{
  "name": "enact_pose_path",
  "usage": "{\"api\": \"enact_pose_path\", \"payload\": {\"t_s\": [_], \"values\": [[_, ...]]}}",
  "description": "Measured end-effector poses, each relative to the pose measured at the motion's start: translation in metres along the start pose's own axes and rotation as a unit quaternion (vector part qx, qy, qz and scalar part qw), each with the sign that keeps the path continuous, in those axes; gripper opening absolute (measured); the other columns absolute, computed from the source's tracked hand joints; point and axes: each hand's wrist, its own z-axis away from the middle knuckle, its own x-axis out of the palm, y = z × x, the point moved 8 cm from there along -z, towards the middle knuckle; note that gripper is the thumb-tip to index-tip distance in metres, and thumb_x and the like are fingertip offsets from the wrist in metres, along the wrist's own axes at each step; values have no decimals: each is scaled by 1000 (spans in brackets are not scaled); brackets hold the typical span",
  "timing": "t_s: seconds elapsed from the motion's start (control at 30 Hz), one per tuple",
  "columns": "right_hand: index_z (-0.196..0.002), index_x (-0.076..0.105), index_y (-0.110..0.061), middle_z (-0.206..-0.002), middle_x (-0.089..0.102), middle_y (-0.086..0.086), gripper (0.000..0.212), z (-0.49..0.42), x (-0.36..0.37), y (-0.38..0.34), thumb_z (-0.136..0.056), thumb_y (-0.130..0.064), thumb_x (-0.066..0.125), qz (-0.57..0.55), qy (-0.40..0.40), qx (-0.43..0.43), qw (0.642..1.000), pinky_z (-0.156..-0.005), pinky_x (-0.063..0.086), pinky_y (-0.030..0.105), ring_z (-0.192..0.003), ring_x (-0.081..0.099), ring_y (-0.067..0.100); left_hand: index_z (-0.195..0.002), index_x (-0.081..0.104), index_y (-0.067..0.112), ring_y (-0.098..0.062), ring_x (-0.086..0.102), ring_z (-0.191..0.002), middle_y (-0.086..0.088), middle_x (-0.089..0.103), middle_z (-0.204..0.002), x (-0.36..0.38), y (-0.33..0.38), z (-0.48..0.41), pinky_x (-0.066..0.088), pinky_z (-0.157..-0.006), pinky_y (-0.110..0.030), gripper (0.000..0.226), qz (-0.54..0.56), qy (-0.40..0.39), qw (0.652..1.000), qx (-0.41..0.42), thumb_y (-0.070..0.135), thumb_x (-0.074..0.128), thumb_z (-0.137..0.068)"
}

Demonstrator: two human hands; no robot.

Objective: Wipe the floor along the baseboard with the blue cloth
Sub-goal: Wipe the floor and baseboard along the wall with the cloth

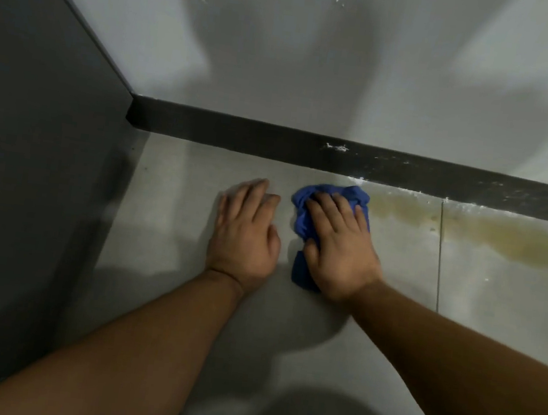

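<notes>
Blue cloth [303, 223] lies bunched on the floor [168, 211], its far end touching or all but touching the foot of the dark baseboard [307, 146], and most of it is hidden under the right hand [337, 246]. That hand rests flat on top with fingers spread and fairly straight, pressing down rather than wrapping round it; the thumb lies against the cloth's near side. The left hand [246, 228] is just beside it, palm flat on the bare floor, holding nothing and seemingly propping the person up. The cloth looks soft, light and limp, so it will crumple, fold over itself and slip out from under a loose palm; it probably wants firm downward pressure through the whole hand, with the fingertips pinning the leading edge so that it can be driven into the corner where floor meets baseboard. It cannot break, and it should slide easily on the smooth tile. Just to the right a yellowish stain [504, 235] runs along the baseboard, crossing a tile joint [439, 255], with white specks [337, 147] on the baseboard above. That stretch looks unwiped, and likely needs harder rubbing. A dark panel [32, 143] closes the left side.
</notes>
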Motion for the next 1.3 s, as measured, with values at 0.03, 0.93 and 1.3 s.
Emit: {"api": "enact_pose_path", "payload": {"t_s": [0.03, 0.93, 1.3], "values": [[-157, 27, -25, -166, 26, 1, 67, 6, 0, 1, -95, -47, 37, 0, -4, -35, 999, -125, 2, 46, -155, 14, 22, -145, 52, 17, -29, 33, -153, -8, 39, -164, 4, 4, -3, 21, -126, -57, 55, -1, -8, 1000, 5, 29, 46, -92], [-157, 30, -17, -163, 32, 8, 66, -14, -24, 35, -97, -46, 38, 25, 49, 83, 995, -125, 14, 50, -151, 23, 31, -148, 48, 19, -30, 29, -153, -7, 37, -165, 13, 6, -2, 21, -126, -57, 56, -28, -3, 1000, -2, 32, 46, -93], [-147, 48, -11, -145, 45, 18, 62, -4, -38, 57, -95, -45, 47, 42, 110, 129, 985, -117, 31, 47, -132, 39, 37, -147, 50, 18, -31, 31, -153, -7, 39, -165, 12, 7, -3, 22, -125, -58, 56, -34, 3, 999, 1, 33, 46, -93]]}}
